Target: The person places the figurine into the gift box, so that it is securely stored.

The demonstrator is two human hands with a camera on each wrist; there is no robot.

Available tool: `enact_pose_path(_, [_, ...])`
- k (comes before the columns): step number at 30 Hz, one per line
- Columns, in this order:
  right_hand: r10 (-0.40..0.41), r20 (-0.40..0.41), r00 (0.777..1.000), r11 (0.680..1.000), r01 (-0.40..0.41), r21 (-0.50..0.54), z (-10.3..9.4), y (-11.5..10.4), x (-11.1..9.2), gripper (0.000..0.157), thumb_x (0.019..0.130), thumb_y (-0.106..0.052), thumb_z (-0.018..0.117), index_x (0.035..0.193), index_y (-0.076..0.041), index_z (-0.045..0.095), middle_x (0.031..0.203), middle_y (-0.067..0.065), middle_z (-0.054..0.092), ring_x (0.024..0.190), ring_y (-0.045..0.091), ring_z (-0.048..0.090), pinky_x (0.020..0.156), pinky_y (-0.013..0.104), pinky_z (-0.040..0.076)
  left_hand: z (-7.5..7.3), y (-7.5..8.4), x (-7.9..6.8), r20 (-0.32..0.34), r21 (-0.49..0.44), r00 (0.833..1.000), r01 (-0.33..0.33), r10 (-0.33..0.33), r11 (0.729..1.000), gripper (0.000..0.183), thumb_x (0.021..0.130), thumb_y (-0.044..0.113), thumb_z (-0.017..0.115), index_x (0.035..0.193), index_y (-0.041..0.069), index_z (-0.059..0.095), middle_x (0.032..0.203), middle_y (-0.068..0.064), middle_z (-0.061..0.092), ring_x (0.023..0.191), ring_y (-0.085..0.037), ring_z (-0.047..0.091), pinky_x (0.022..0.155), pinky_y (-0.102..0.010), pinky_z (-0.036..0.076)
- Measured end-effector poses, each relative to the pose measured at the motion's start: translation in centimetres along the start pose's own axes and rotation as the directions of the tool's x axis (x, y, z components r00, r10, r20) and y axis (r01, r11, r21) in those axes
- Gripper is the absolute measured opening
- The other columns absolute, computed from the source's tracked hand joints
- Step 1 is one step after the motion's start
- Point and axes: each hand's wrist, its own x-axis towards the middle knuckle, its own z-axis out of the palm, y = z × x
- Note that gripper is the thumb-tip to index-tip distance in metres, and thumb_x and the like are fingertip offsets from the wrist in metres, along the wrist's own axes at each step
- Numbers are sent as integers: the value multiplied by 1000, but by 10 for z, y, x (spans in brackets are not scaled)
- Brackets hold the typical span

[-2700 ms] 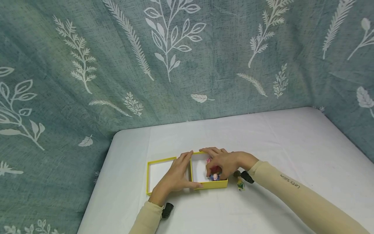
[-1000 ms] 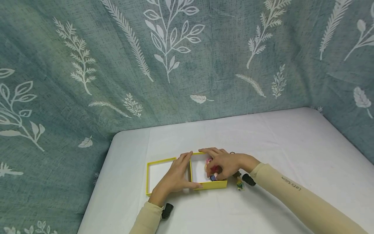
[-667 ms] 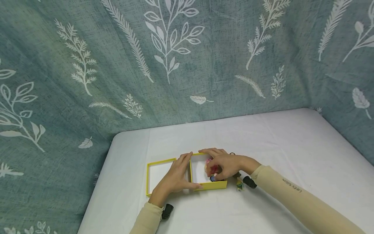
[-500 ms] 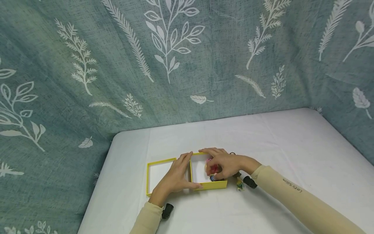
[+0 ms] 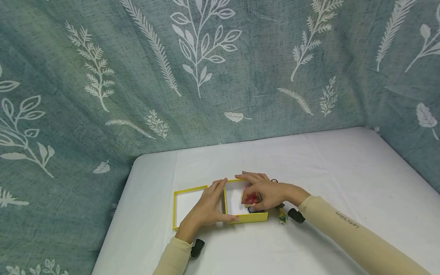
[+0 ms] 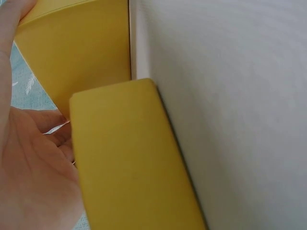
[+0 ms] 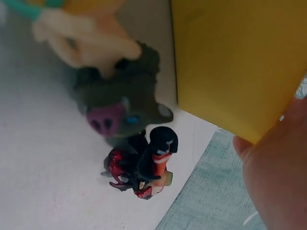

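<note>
Left hand [image 5: 205,210] grips the yellow box [image 5: 249,218], thumb on the near wall. Right hand [image 5: 267,193] reaches in, fingers bent over the red figure [image 5: 252,198] at the box's right side; whether they pinch it, cannot tell. Seems to be settling figures: best kept gentle, box steady. Box looks like smooth card, straight-edged, pale inside; shallow lid [image 5: 174,210] alongside, left. Outside, right: boar-headed figure [image 7: 115,112], ridged, likely plastic; black-and-red figure [image 7: 146,165], glossier. White surface [image 5: 309,164], faintly creased.
</note>
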Motion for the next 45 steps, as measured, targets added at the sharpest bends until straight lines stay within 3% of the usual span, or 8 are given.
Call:
enact_pose_path(7, [-39,-65,997,998,43,53,-12,7,-12,33,83,-21,77,115,-26,71,159,14,26,148,43,11,104,77,16,0,2,0,6,-5,1000,2,-2,1000,123,62,73,77,157,24,18,155,4,31,136,-27,39,107,-47,41])
enact_pose_path(11, [3,-110,994,997,5,72,-24,14,-24,39,85,-16,75,122,-23,68,158,17,27,147,44,13,103,78,16,-1,2,1,7,-13,1000,10,-10,1000,122,62,72,78,157,24,18,155,4,31,137,-26,38,109,-47,40])
enact_pose_path(14, [71,-184,980,996,-60,65,-34,20,-31,35,87,-13,73,121,-21,68,152,18,37,143,44,24,104,76,19,-1,2,1,7,-14,1000,16,-15,1000,122,62,70,79,157,23,19,155,4,31,137,-26,38,109,-47,40])
enact_pose_path(20, [183,-308,934,982,-188,13,-46,33,-44,32,90,-16,71,122,-15,66,129,11,60,123,35,52,100,63,38,0,2,0,5,-15,1000,14,-14,1000,122,62,68,81,157,23,19,154,2,32,138,-25,38,111,-47,38])
enact_pose_path(27, [280,-285,917,955,-297,-16,-41,42,-56,47,88,-20,73,130,-5,60,113,13,61,105,33,58,84,46,49,0,2,0,8,-19,1000,11,-11,1000,122,62,66,82,157,21,20,154,2,32,137,-25,38,109,-46,40])
enact_pose_path(34, [314,-231,921,940,-336,-62,-28,46,-51,66,85,-32,77,136,2,53,111,15,60,101,32,56,82,47,47,-1,3,0,9,-17,1000,20,-20,1000,122,62,67,81,157,25,18,155,2,31,137,-26,38,109,-47,40])
enact_pose_path(45, [300,-191,935,943,-321,-89,-14,52,-40,46,84,-32,77,120,-6,68,97,4,60,82,17,46,72,32,35,0,1,0,12,-11,1000,28,-28,1000,122,62,69,80,157,26,17,155,2,31,136,-26,39,108,-46,41])
